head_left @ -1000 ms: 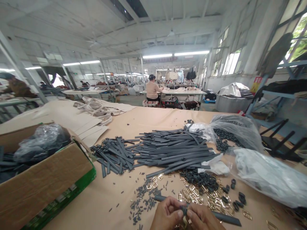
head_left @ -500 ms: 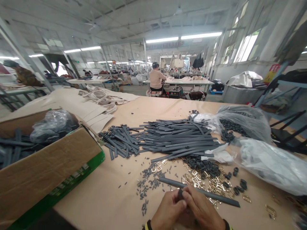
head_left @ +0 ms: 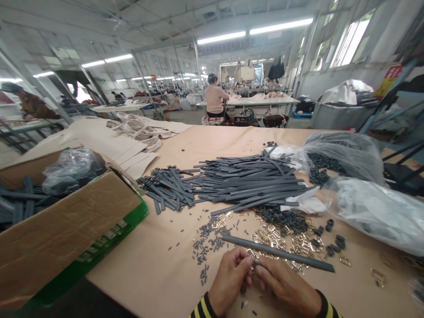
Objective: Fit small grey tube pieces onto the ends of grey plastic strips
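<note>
My left hand (head_left: 230, 278) and my right hand (head_left: 285, 285) meet at the near edge of the table, fingertips pinched together on a small dark piece (head_left: 254, 265). Just beyond them lies a long grey strap (head_left: 277, 252). Gold metal buckles (head_left: 291, 247) and dark loops (head_left: 281, 218) are scattered behind it. Small grey bits (head_left: 208, 240) lie to the left of my hands. A big pile of grey straps (head_left: 238, 183) fills the middle of the table.
An open cardboard box (head_left: 62, 225) with a black bag stands at the left. Plastic bags (head_left: 344, 152) lie at the right, one holding dark loops. Tan sheets and cords (head_left: 139, 130) lie at the back left. A seated person (head_left: 213, 97) works at a far table.
The view has tilted down and my hands sit higher in the frame, striped cuffs now showing. They stay pinched on the small piece; the long strap lies flat beyond them.
</note>
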Tool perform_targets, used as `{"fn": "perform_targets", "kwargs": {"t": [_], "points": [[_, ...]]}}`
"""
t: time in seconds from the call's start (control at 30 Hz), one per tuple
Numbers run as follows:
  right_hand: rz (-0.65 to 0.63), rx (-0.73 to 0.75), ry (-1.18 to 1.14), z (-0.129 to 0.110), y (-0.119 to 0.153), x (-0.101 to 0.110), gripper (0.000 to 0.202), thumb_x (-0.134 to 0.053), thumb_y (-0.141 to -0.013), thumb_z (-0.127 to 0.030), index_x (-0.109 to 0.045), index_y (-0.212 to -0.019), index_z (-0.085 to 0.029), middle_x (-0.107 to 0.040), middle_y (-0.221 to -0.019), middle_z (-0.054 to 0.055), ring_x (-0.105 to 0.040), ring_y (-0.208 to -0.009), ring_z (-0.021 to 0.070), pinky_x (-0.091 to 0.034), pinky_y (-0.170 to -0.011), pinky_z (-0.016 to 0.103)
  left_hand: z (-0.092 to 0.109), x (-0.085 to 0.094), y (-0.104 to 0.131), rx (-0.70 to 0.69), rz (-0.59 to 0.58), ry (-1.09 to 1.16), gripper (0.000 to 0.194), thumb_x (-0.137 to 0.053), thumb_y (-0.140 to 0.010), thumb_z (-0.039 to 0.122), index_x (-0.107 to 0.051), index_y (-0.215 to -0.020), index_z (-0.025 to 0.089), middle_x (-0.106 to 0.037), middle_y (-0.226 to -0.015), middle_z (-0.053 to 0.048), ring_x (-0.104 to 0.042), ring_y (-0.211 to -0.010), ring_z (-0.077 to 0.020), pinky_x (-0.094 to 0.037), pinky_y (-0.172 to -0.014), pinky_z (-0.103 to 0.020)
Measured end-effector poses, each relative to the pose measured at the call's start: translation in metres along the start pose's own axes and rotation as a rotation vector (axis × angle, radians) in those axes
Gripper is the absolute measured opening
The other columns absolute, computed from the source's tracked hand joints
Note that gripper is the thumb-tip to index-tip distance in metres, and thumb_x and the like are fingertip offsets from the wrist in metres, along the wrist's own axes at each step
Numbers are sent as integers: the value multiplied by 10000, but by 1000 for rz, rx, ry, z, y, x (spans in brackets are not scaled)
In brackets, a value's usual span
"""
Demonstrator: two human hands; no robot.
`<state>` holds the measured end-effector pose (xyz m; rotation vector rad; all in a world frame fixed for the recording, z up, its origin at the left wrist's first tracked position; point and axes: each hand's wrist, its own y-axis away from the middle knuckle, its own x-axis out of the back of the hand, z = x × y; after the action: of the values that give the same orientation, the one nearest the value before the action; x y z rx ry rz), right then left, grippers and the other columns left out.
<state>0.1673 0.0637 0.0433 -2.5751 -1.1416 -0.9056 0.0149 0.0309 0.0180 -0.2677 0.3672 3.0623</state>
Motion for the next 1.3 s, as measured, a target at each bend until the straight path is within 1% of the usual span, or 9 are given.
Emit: {"fn": "perform_targets", "kwargs": {"t": [0.1, 0.2, 0.43, 0.6, 0.77, 0.9, 1.03, 1.17, 1.3], "points": [[-2, -36, -42, 0, 1, 5, 292, -293, -884, -273, -492, -683, -200, -541, -598, -30, -516, -584, 118, -361, -580, 227, 5, 10, -4, -2, 33, -4, 278, -525, -752, 397, -466, -678, 136, -500, -532, 28, -438, -433, -53, -342, -448, -175], [40, -68, -52, 3, 0, 9, 308, -303, -880, -282, -468, -634, -198, -531, -590, -29, -516, -596, 122, -362, -587, 231, 15, 20, -11, 10, -30, -110, 271, -490, -769, 395, -476, -679, 140, -523, -566, 10, -468, -475, -78, -368, -487, -199], [167, -146, -212, 16, -1, 10, 249, -291, -873, -332, -472, -758, -208, -554, -637, -27, -525, -530, 119, -399, -528, 234, 41, 50, -63, -326, 270, -1147, 209, -350, -826, 218, -552, -805, 167, -562, -810, -50, -521, -793, -159, -385, -729, -253], [195, -171, -248, 13, -2, 9, 230, -298, -870, -312, -487, -799, -202, -576, -661, -25, -547, -553, 116, -422, -581, 238, 38, 54, -99, -226, 252, -1298, 99, -457, -743, 146, -553, -766, 157, -539, -806, -66, -504, -822, -195, -372, -741, -288], [165, -165, -199, 8, -2, 11, 255, -306, -867, -288, -478, -702, -200, -561, -614, -38, -539, -539, 108, -405, -573, 229, 40, 53, -106, -148, 212, -1347, 100, -451, -730, 120, -525, -785, 158, -535, -800, -61, -511, -779, -181, -371, -711, -278], [221, -193, -175, 11, -2, 8, 222, -310, -859, -297, -452, -713, -208, -565, -655, -26, -520, -563, 122, -399, -578, 242, 47, 48, -94, -175, 187, -1335, 83, -434, -742, 133, -507, -752, 172, -518, -775, -43, -502, -769, -173, -365, -692, -268], [285, -221, -195, 14, -7, 6, 194, -390, -822, -335, -463, -701, -202, -524, -614, -26, -505, -598, 147, -382, -556, 251, 44, 21, -62, -270, 153, -1197, 62, -430, -759, 185, -491, -747, 183, -497, -805, -22, -482, -728, -139, -363, -657, -238], [278, -180, -386, 14, -14, 4, 212, -434, -805, -372, -513, -792, -176, -560, -684, -5, -538, -655, 158, -417, -589, 255, 34, -7, -31, -149, -50, -564, 86, -496, -720, 220, -467, -657, 170, -471, -583, 28, -438, -543, -93, -329, -506, -193], [251, -162, -510, 15, -15, -2, 247, -474, -789, -403, -532, -771, -164, -538, -610, -28, -507, -555, 120, -396, -509, 217, 29, -12, -16, 73, -151, -107, 203, -534, -717, 343, -437, -712, 164, -533, -562, 23, -378, -380, -48, -278, -377, -164]]}}
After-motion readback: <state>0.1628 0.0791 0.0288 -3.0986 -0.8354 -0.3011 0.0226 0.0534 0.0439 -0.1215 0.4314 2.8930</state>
